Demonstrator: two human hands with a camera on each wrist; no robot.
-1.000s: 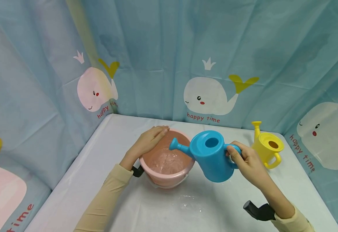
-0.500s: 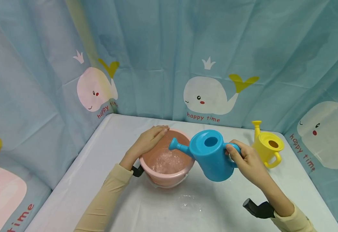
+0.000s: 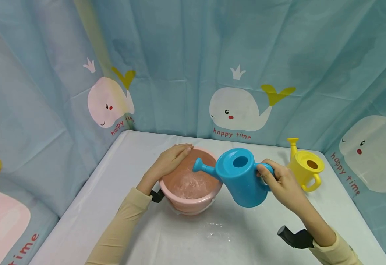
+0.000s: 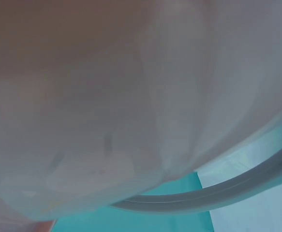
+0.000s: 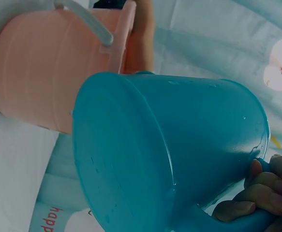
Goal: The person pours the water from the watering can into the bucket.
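Observation:
My right hand [image 3: 280, 184] grips the handle of a blue watering can [image 3: 245, 187] in the head view. The can is held off the table, tilted slightly left, its spout over the mouth of a pink bucket [image 3: 193, 206]. Water [image 3: 193, 184] inside the bucket looks rippled and bubbly. Along the bucket's left rim rests my left hand [image 3: 171, 160], fingers straight. The left wrist view is mostly filled by the bucket's blurred outer wall [image 4: 131, 121] and its pale carrying handle [image 4: 203, 198]. In the right wrist view, curled fingers [image 5: 261, 195] wrap the can's handle, and droplets dot its body.
A yellow watering can [image 3: 307, 169] stands at the right, just beyond my right hand. Small puddles of water [image 3: 217, 230] lie on the white table cover [image 3: 179, 243] in front of the bucket. A blue whale-print curtain [image 3: 179, 92] closes off the back and sides.
The blue watering can has shifted very slightly up and left in my right hand. Ripples on the bucket's water differ between frames. My left hand keeps its place on the rim.

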